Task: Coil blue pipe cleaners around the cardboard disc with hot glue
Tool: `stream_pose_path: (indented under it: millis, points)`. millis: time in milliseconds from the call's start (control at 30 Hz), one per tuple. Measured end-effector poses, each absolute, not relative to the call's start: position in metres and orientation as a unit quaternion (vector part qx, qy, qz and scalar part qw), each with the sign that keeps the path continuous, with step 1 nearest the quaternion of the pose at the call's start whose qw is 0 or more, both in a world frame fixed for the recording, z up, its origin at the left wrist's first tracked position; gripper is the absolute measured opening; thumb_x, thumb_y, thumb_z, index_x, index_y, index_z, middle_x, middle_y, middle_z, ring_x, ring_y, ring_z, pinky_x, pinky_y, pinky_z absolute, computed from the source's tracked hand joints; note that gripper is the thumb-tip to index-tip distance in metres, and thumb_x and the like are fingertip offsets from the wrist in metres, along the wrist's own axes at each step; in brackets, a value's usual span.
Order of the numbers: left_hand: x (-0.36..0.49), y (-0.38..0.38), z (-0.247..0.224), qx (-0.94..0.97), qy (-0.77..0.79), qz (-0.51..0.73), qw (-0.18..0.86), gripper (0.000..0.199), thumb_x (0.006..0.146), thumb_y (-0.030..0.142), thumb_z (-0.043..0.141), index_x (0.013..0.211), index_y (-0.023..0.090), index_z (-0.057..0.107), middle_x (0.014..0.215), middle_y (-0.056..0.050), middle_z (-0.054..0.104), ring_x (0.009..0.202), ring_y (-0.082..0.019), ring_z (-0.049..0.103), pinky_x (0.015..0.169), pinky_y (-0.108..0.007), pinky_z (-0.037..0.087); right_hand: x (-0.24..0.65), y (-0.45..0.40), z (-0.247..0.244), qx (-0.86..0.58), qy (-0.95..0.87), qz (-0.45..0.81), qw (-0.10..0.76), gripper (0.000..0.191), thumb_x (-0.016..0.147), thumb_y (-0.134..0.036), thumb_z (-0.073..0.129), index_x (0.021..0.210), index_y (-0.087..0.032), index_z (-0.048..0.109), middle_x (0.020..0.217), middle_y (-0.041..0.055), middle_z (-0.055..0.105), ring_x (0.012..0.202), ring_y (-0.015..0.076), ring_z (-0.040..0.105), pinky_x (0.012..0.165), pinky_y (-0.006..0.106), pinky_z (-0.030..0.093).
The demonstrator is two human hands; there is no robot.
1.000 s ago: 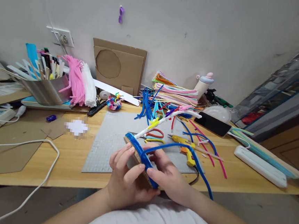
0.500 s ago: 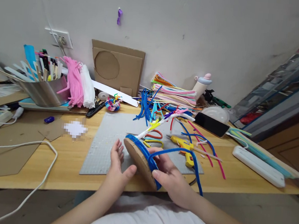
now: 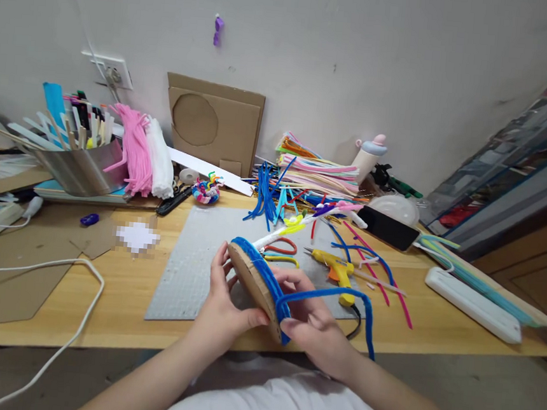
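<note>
A cardboard disc [image 3: 252, 286], its rim wrapped in blue pipe cleaner, is held tilted above the front of the table. My left hand [image 3: 229, 300] grips its left side, thumb on the flat face and fingertips at the top rim. My right hand [image 3: 315, 327] closes on the lower right rim, where thumb and fingers pinch the blue pipe cleaner [image 3: 365, 302]; its loose end arches right and hangs down. From behind the disc a white stick with coloured bits [image 3: 275, 234] reaches toward the back right. Part of my right fingers is hidden.
Scissors [image 3: 282, 247] and a yellow glue gun [image 3: 338, 265] lie on the grey cutting mat [image 3: 184, 286]. Loose pipe cleaners [image 3: 387, 269] and a phone [image 3: 386, 227] are to the right, near a white power strip [image 3: 473, 303]. A metal pot of sticks [image 3: 83, 166] stands left.
My left hand has gone from open beside the disc to gripping it. The disc has turned slightly, and its white stick has swung to the right.
</note>
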State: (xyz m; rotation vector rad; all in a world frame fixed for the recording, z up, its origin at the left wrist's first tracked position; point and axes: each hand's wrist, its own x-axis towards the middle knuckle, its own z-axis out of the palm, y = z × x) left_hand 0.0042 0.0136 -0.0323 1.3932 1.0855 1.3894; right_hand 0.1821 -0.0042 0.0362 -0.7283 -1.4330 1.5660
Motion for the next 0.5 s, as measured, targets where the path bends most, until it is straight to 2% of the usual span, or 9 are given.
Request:
stream_pose_path:
  millis: [133,267,400,500]
  points:
    - [-0.003,0.031,-0.022,0.574,0.441,0.557,0.407,0.137,0.043,0.060,0.090,0.150,0.037,0.008,0.156,-0.017,0.023,0.145,-0.037,0.032,0.117,-0.059,0.030,0.178,0.006,0.034,-0.280,-0.583,0.609,0.459,0.025,0.083,-0.032,0.065,0.106,-0.030,0.056,0.131,0.0045,0.061,0.113,0.0234,0.062,0.096,0.039,0.048]
    - [-0.008,0.045,-0.022,0.601,0.435,0.560,0.368,0.139,0.036,0.053,0.094,0.149,0.036,0.014,0.155,-0.015,0.023,0.147,-0.037,0.029,0.118,-0.059,0.028,0.176,0.017,0.023,-0.264,-0.590,0.596,0.476,0.026,0.083,-0.039,0.069,0.102,-0.028,0.056,0.126,0.0067,0.064,0.121,0.0256,0.060,0.099,0.040,0.048]
    - [-0.015,0.049,-0.026,0.638,0.436,0.536,0.340,0.137,0.039,0.056,0.093,0.149,0.035,0.013,0.156,-0.017,0.020,0.147,-0.038,0.029,0.118,-0.061,0.027,0.178,0.020,0.010,-0.253,-0.605,0.593,0.467,0.030,0.082,-0.041,0.071,0.105,-0.028,0.055,0.124,0.0085,0.066,0.124,0.0263,0.059,0.103,0.043,0.046]
    - [-0.021,0.046,-0.027,0.672,0.421,0.514,0.326,0.130,0.048,0.068,0.084,0.151,0.035,0.012,0.156,-0.017,0.021,0.146,-0.039,0.029,0.117,-0.062,0.028,0.179,0.016,0.002,-0.264,-0.628,0.561,0.471,0.029,0.082,-0.041,0.071,0.104,-0.027,0.058,0.126,0.0098,0.065,0.127,0.0275,0.057,0.105,0.045,0.044]
